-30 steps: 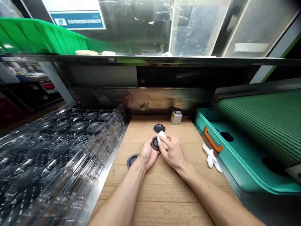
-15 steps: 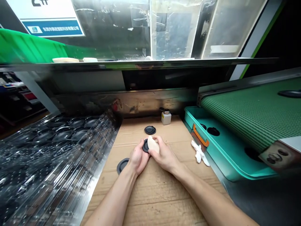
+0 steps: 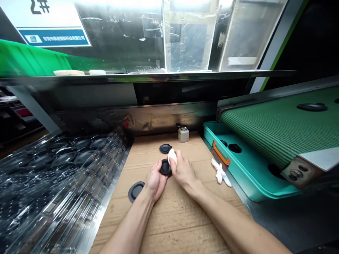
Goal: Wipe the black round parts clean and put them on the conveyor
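Observation:
My left hand (image 3: 154, 180) is closed on a round black disc (image 3: 165, 167), held just above the cardboard sheet (image 3: 174, 218). My right hand (image 3: 182, 171) pinches a small white cloth pad (image 3: 172, 155) against the disc's upper right edge. A second black disc (image 3: 165, 148) lies on the cardboard just behind my hands. A third black disc (image 3: 135, 191) lies flat to the left of my left wrist.
A small white bottle (image 3: 183, 134) stands at the back. A crumpled white cloth (image 3: 219, 172) lies right, beside a teal tray (image 3: 254, 183) under a green conveyor belt (image 3: 278, 127) carrying a black disc (image 3: 311, 107). Clear plastic trays of discs (image 3: 60, 165) fill the left.
The white pad has slid from the disc's face to its upper right edge, baring more of the disc. The view has swung right, bringing more of the conveyor into sight.

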Motion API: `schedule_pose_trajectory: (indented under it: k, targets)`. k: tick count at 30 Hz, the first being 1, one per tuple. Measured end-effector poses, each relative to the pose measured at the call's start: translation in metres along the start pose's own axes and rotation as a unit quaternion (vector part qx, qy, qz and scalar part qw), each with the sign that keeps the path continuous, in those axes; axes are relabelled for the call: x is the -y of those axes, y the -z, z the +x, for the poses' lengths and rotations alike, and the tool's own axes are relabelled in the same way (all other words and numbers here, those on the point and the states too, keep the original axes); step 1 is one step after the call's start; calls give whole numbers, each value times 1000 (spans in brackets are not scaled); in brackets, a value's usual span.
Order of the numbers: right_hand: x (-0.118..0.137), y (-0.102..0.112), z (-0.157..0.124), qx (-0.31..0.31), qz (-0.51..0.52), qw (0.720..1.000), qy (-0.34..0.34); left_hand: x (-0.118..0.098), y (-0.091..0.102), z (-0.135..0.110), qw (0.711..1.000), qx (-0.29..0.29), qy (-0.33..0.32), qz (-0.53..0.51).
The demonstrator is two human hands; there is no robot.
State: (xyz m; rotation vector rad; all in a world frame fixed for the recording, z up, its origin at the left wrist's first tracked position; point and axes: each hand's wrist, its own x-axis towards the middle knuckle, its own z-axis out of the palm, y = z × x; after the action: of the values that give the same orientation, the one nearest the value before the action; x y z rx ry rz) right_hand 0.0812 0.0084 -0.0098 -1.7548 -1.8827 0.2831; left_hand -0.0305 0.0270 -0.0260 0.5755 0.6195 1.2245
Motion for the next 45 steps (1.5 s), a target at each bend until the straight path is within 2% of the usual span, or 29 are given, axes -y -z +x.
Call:
schedule_pose_trajectory:
  k: [3,7,10,13,15,18,21,25,29,31,34,40,45]
  targets:
    - [-3,2,3,0,6,1000,25,-1,0,1,1000,-10,13,1]
    - [-12,1,6,1,31,999,-34,-3,1,3,999,-30,16,0]
    - [-19,-1,6,10,89,996,7,-5,3,4,999,-35,23,-20]
    - [-23,-3,4,-17,114,993,-22,-7,5,6,998,-42,26,-35]
    - [-23,-5,3,-14,124,992,-14,-8,6,6,998,-43,33,-37]
    - [-20,-7,2,5,116,993,30,-8,6,5,998,-21,54,-34]
    - [-15,-7,3,-23,92,995,-11,-6,4,3,999,-16,46,-17]
    - [-18,-5,5,-6,95,995,24,-5,5,3,998,-22,50,-20]
    - [-39,-1,15,-64,100,991,-61,-9,5,3,998,-29,33,-33]
    - [-49,-1,20,-97,122,984,-81,-13,5,2,998,-29,24,-45]
    - [-55,-3,22,-110,144,981,-74,-20,3,-2,996,-12,45,-75]
    - [-52,-4,18,-86,134,985,-60,-26,-4,-15,986,53,96,-122]
    - [-52,-4,18,-77,107,989,-63,-27,-9,-22,985,62,104,-119]
